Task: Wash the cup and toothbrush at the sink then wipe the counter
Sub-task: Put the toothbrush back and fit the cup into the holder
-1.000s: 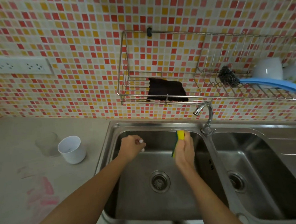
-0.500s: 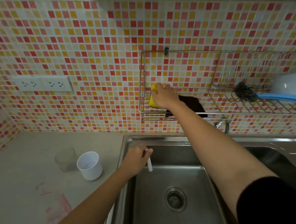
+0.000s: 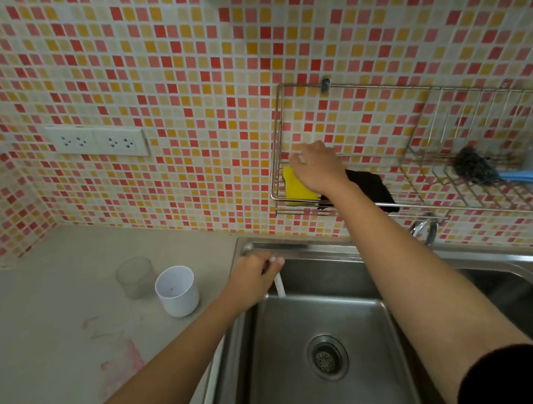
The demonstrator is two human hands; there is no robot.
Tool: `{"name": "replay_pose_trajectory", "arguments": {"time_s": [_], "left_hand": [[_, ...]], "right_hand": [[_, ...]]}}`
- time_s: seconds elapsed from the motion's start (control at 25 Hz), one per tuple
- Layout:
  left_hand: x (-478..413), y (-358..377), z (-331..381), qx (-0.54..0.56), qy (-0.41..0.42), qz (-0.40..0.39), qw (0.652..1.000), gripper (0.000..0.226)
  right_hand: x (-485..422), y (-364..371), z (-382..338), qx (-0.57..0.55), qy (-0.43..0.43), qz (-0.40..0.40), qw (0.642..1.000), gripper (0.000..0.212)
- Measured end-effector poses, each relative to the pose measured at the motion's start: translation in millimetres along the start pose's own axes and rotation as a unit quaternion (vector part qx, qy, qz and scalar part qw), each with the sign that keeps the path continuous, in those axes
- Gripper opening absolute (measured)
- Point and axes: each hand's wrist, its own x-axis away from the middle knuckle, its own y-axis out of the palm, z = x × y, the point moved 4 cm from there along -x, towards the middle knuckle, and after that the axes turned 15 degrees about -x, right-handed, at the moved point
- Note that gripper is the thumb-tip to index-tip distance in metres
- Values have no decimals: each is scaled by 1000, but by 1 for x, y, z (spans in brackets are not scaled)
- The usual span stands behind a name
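Two arms are stretched out over a steel sink [image 3: 328, 307], whose round drain [image 3: 327, 357] is seen nearest, at the bottom of the basin. Pink smears [image 3: 125, 360] are spread on the pale surface [image 3: 49, 340] to the left of it. At the sink's far left corner, the left hand [image 3: 254, 277] is held with its fingers curled round the toothbrush [image 3: 279, 287]. Only a short white, rod-like piece of the toothbrush is shown, pointing down below the hand into the basin; its bristles are hidden. The white cup [image 3: 177, 290] is set upright on the surface just left of that hand, plain and round, with a small dark speck on its inside bottom. A clear tumbler [image 3: 135, 277] is placed just behind the cup, to its left. A bent faucet [image 3: 424, 229] is partly hidden behind the right forearm. Further back, a wire rack [image 3: 415, 206] is hung on the mosaic wall. The right hand [image 3: 316, 167] is raised at its left end, fingers loosely spread and blurred, with nothing gripped. A yellow sponge [image 3: 295, 187] is laid in the rack just below that hand, with a black cloth [image 3: 373, 189] beside it. A dark scourer [image 3: 472, 165] and a blue handle [image 3: 525, 176] are kept at the rack's right end. A white double socket [image 3: 96, 144] is fixed on the wall, left.
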Motion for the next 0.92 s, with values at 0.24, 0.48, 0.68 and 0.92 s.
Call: {"name": "replay_pose_trajectory", "arguments": {"time_s": [0.24,0.48,0.68,0.92], "left_hand": [[18,-44,-38,104,-41,30,993,22],[25,-100,-129,30,-104,94,990,26],[16,-93,-193,-59,-122,25,990,25],[7,-68,-213,-153,-52,-33,986,27]], "right_hand": [[110,16,-13,-316,-112,213,918,13],[142,157,15,-313,-9,47,949,17],[125,272,26,-257,86,-97,958,43],[126,344,15,-223,87,-183,954,108]]}}
